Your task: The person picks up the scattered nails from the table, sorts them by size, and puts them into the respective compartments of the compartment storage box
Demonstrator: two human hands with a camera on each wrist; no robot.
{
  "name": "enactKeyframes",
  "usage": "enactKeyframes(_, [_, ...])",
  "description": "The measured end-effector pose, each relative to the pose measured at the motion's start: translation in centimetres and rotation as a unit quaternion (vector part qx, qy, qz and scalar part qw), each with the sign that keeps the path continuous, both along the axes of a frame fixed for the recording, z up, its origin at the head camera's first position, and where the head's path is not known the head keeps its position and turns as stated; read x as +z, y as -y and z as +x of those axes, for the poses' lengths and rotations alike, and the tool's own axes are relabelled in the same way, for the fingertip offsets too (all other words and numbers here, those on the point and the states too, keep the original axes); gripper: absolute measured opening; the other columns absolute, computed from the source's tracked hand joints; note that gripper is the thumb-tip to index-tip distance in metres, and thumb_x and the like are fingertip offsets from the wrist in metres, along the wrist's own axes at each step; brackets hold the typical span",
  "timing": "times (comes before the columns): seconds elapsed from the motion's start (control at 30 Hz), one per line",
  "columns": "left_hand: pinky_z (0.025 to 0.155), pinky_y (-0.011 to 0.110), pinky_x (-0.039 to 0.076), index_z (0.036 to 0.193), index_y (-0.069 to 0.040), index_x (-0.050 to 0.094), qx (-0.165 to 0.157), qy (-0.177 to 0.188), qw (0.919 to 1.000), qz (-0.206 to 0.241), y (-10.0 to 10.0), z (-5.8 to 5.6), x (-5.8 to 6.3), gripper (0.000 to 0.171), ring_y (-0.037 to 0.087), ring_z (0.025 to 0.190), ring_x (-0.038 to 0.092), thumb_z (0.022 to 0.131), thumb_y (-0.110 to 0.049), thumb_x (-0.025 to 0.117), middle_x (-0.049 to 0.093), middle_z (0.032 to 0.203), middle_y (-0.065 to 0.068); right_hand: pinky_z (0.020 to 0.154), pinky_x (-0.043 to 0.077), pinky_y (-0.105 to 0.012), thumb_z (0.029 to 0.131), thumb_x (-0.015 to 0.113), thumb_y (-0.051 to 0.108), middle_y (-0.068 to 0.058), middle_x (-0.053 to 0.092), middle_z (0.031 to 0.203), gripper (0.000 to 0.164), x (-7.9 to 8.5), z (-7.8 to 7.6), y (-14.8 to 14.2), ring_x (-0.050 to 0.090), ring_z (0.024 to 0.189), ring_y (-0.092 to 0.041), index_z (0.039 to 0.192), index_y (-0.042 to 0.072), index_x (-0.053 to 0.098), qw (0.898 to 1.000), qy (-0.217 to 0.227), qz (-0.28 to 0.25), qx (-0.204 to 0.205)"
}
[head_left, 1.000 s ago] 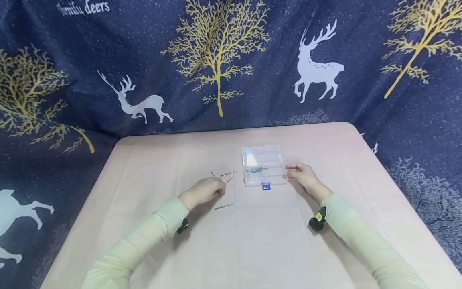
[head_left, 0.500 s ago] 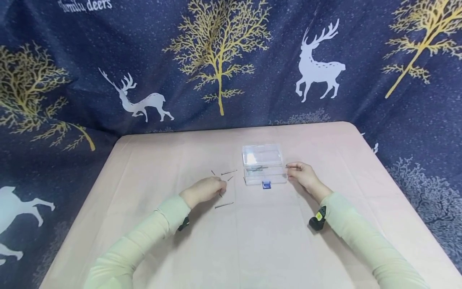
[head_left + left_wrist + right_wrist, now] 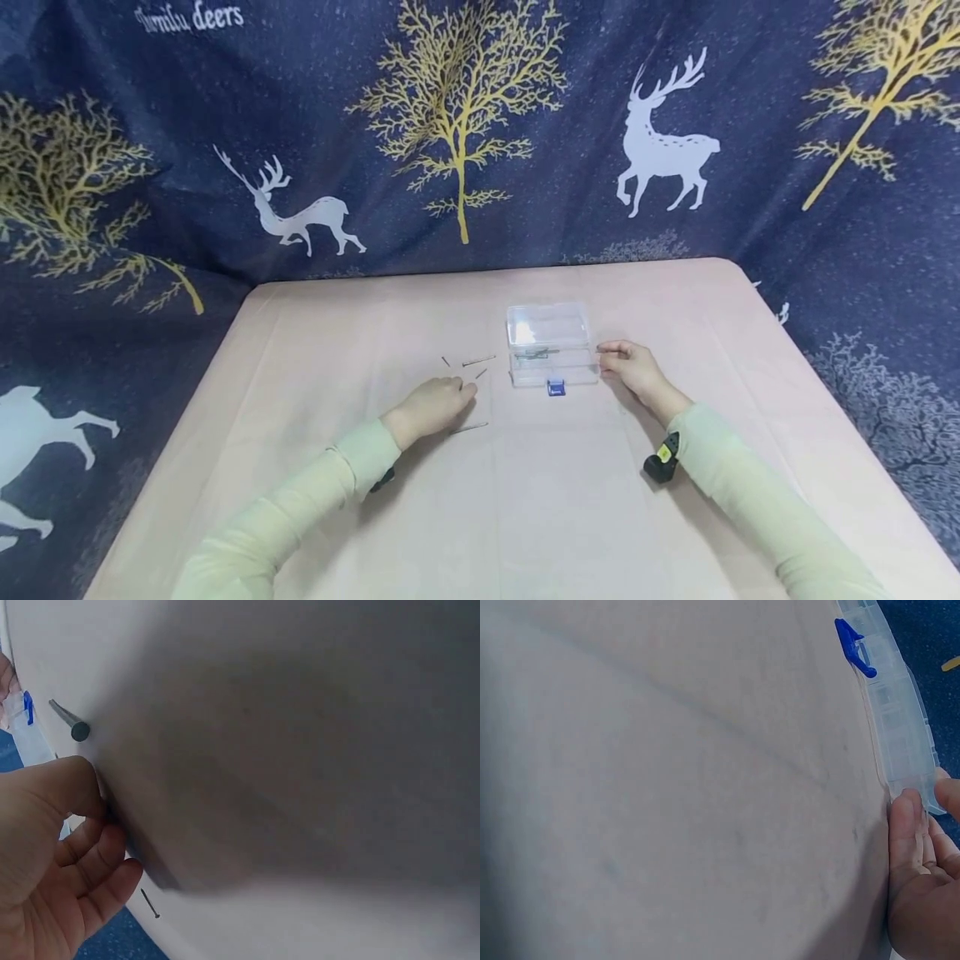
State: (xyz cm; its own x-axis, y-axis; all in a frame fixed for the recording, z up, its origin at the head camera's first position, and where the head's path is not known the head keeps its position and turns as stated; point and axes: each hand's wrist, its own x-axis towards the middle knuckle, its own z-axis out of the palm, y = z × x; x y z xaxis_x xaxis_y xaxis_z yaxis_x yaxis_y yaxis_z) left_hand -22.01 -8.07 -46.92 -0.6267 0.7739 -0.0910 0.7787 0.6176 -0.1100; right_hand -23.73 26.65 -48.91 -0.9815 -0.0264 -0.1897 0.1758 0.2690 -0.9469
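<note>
My left hand (image 3: pixel 433 407) is low over the table with its fingers curled and the thumb bent against the index finger. It pinches a nail, mostly hidden by the fingers in the left wrist view. Loose nails lie around it: one long nail (image 3: pixel 478 361) and two short ones beyond the fingertips, and another long nail (image 3: pixel 471 427) nearer the body. A clear plastic box (image 3: pixel 555 379) with a blue latch (image 3: pixel 556 387) stands with its lid raised, several nails (image 3: pixel 534 355) inside. My right hand (image 3: pixel 633 368) holds the box's right end between thumb and fingers.
A pale pink cloth covers the table (image 3: pixel 555 500). Behind it hangs a dark blue curtain (image 3: pixel 555 208) with deer and trees. Each wrist carries a small black camera, the right one (image 3: pixel 662 460) showing beside the sleeve.
The nail that poked out beneath my left fingers no longer shows, and that hand has shifted slightly right. My right hand stays at the box, which has not moved on the table.
</note>
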Motion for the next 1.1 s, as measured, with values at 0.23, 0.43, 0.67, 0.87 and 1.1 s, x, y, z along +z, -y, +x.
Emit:
enactKeyframes(0.23, [0.068, 0.026, 0.054, 0.102, -0.001, 0.058, 0.052, 0.097, 0.9914, 0.071, 0.2, -0.1, 0.3, 0.019, 0.016, 0.072, 0.060, 0.084, -0.004, 0.063, 0.062, 0.084, 0.006, 0.071, 0.055, -0.014, 0.090, 0.054, 0.001, -0.030, 0.058, 0.114, 0.040, -0.1, 0.2, 0.1, 0.059, 0.073, 0.002, 0.125, -0.018, 0.046, 1.000, 0.000, 0.001, -0.004])
enactKeyframes(0.43, [0.073, 0.024, 0.052, 0.094, 0.000, 0.060, 0.087, 0.247, 0.9399, 0.219, 1.2, -0.9, 1.0, 0.011, 0.015, 0.073, 0.057, 0.084, 0.001, 0.057, 0.060, 0.086, 0.007, 0.070, 0.055, -0.014, 0.090, 0.054, 0.000, -0.021, 0.064, 0.105, 0.039, -0.1, 0.0, -0.1, 0.059, 0.072, 0.001, 0.124, -0.019, 0.045, 1.000, 0.001, -0.013, -0.005])
enactKeyframes(0.67, [0.089, 0.028, 0.052, 0.100, 0.006, 0.063, 0.134, 0.389, 0.8315, 0.373, 2.0, -1.7, 1.0, 0.016, 0.018, 0.089, 0.062, 0.089, -0.003, 0.057, 0.065, 0.100, 0.016, 0.073, 0.056, -0.016, 0.091, 0.053, 0.001, -0.021, 0.063, 0.107, 0.040, 0.0, 0.0, -0.1, 0.060, 0.075, 0.002, 0.126, -0.017, 0.045, 1.000, 0.010, -0.003, 0.003])
enactKeyframes(0.87, [0.093, 0.033, 0.052, 0.108, 0.008, 0.063, 0.193, 0.444, 0.7577, 0.438, 2.1, -1.7, 0.4, 0.023, 0.022, 0.099, 0.064, 0.088, -0.003, 0.061, 0.065, 0.110, 0.023, 0.075, 0.055, -0.016, 0.093, 0.051, 0.004, -0.026, 0.060, 0.113, 0.040, 0.0, 0.1, -0.1, 0.060, 0.079, 0.002, 0.127, -0.016, 0.044, 1.000, 0.013, 0.000, 0.010])
enactKeyframes(1.1, [0.094, 0.037, 0.052, 0.115, 0.014, 0.053, 0.252, 0.531, 0.6402, 0.495, 1.1, -1.6, 0.7, 0.027, 0.019, 0.094, 0.068, 0.093, 0.000, 0.053, 0.058, 0.118, 0.032, 0.072, 0.055, -0.015, 0.092, 0.053, 0.002, -0.029, 0.060, 0.111, 0.040, 0.0, 0.1, 0.0, 0.059, 0.074, 0.002, 0.126, -0.017, 0.045, 1.000, 0.003, 0.001, 0.001])
